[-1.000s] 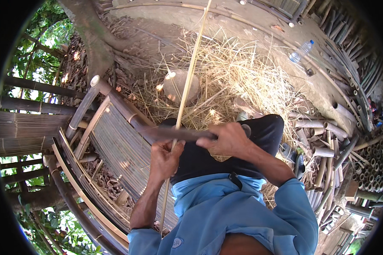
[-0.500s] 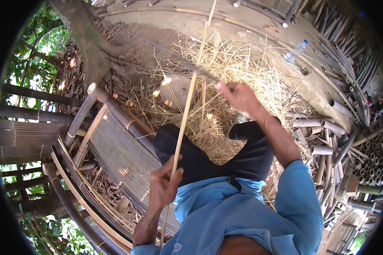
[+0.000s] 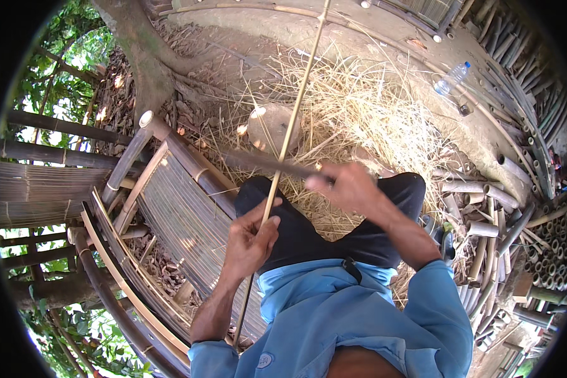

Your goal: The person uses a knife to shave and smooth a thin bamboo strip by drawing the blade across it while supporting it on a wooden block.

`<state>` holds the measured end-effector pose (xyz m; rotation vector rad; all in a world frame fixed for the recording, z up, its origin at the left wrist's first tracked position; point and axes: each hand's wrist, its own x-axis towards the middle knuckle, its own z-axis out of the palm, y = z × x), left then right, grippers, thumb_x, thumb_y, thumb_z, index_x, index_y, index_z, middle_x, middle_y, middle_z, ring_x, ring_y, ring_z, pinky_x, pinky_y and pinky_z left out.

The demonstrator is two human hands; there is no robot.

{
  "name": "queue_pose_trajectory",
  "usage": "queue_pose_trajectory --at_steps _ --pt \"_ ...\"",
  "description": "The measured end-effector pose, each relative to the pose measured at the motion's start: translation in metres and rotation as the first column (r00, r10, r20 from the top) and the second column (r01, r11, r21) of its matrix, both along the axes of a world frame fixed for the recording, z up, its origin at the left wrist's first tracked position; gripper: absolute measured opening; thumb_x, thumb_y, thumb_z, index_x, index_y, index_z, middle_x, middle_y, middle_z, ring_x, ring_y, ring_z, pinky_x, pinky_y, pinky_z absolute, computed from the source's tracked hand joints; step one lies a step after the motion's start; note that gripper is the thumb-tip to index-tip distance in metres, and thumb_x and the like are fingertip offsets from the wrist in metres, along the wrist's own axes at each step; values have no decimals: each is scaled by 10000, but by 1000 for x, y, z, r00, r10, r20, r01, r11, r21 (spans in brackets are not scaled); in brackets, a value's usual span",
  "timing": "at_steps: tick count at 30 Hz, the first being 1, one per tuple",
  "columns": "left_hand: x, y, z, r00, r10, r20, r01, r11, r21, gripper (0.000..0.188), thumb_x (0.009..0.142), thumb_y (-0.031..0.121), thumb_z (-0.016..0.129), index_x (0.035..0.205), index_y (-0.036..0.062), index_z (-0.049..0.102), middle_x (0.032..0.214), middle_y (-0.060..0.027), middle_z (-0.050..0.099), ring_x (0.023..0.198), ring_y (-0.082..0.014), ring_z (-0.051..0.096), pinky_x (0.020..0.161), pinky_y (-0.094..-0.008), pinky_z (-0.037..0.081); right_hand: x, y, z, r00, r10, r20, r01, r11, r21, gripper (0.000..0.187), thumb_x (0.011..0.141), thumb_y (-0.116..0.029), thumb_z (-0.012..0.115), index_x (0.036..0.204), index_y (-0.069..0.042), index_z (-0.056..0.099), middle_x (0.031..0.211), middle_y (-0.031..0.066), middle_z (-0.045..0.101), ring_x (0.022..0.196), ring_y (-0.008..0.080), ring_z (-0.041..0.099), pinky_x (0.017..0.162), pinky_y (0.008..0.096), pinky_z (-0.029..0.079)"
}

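The left hand (image 3: 252,244) keeps its grip round a long, pale strip (image 3: 291,127), which slants up past the person's knees. The right hand (image 3: 349,189) has its grip clenched on a knife (image 3: 253,161); the blade, blurred, crosses the strip beyond the left hand, and I cannot tell whether they touch. Pale shavings (image 3: 365,104) litter the ground ahead.

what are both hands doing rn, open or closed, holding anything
Left hand: closed, holding a long pale strip.
Right hand: closed, holding a dark long-bladed knife, blurred.
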<state>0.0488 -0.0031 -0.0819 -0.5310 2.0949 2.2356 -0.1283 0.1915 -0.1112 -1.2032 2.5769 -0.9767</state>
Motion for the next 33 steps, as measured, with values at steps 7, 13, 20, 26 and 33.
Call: queue_pose_trajectory --at_steps 7,13,20,26,33 --pt "3 6 -3 998 57 0 -57 998 15 364 1008 59 579 1361 -29 565 591 60 460 489 -16 399 431 -225 265 7 -1 4 992 -59 109 53 997 53 640 910 -650 612 758 -33 692 580 172 629 562 365 667 551 464 534" --pt "19 2 -7 998 42 38 -39 998 -58 363 1012 67 578 1359 -35 570 594 65 436 502 -26 378 454 -233 264 19 1 -3 966 235 -106 -230 971 58 689 911 -692 576 797 -28 720 553 177 612 556 378 664 541 480 533" --pt "89 20 10 990 0 142 33 973 -228 358 993 138 643 1296 -52 628 676 69 527 600 -13 427 514 -214 321 -176 37 -47 880 -438 -183 465 873 149 901 945 -791 373 806 17 746 492 164 574 449 309 615 448 447 497" --pt "160 10 -8 979 -64 193 113 960 -255 470 1008 283 630 1418 59 582 678 75 514 541 -29 394 480 -209 285 -223 67 -67 784 -589 195 596 803 27 949 927 -832 312 945 31 706 593 148 549 474 207 453 525 434 493" --pt "159 -77 13 902 -52 428 295 798 -525 283 952 145 662 1175 -27 694 586 -15 593 471 -79 474 437 -274 334 -144 10 -75 482 -242 842 704 679 -208 375 977 -338 671 935 30 614 610 46 528 445 90 435 390 259 406"
